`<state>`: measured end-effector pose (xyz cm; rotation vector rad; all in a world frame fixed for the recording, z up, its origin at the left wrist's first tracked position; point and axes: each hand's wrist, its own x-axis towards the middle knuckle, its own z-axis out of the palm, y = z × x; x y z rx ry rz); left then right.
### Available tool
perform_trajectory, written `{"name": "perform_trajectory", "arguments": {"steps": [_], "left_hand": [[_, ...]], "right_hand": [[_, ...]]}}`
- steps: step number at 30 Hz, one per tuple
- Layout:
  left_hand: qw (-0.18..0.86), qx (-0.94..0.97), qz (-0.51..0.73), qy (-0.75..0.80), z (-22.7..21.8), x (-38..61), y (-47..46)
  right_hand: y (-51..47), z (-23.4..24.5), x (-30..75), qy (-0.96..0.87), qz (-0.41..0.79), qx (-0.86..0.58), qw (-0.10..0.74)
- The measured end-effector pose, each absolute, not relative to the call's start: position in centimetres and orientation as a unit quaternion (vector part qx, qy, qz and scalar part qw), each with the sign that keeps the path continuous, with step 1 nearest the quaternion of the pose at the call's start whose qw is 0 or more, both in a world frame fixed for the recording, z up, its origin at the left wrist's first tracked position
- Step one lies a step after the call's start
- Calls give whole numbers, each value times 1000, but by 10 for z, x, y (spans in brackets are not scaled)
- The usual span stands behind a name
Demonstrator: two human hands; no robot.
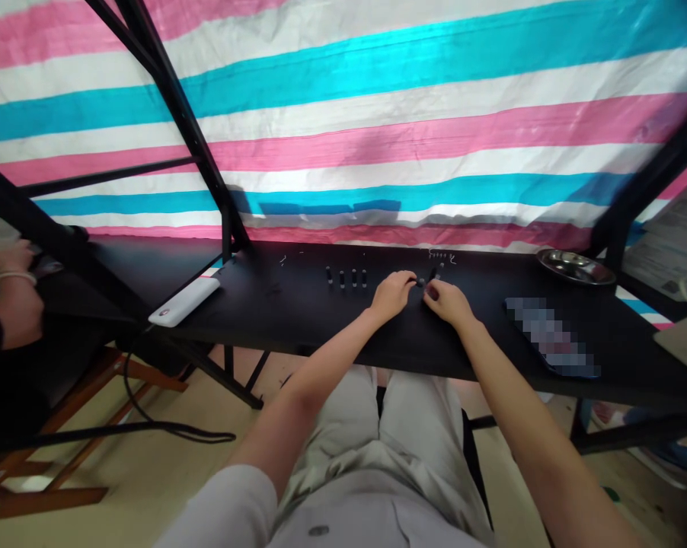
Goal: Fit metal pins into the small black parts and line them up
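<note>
My left hand [394,295] rests over the black table with its fingers pinched on a small dark cylinder [420,282] with a greyish end. Close beside it on the right, my right hand [451,301] is closed, thumb and fingertips together on a small dark piece [431,291] that they partly hide. The fingertips of both hands nearly meet. Just beyond them is another dark cylinder [433,273]. Left of my hands, several short black cylinders with pale ends [353,278] stand in a row. Small whitish bits [442,256] lie behind my right hand.
A white power strip [184,301] lies at the left, its cable hanging down. To the right are a shiny metal dish [575,268] and a blurred-out flat object [549,335]. Black frame bars [177,106] and striped sheeting [406,144] stand behind. Another person's arm [17,289] shows far left.
</note>
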<state>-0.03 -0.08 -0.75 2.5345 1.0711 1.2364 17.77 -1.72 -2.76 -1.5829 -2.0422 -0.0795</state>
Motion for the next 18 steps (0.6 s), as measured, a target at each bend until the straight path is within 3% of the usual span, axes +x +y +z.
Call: {"name": "perform_trajectory", "arguments": {"steps": [8, 18], "left_hand": [[92, 747, 531, 389, -18, -41, -16], [107, 757, 524, 377, -24, -42, -24]], "right_hand": [[-19, -18, 132, -794, -78, -561, 220], [-30, -27, 128, -800, -103, -552, 211]]}}
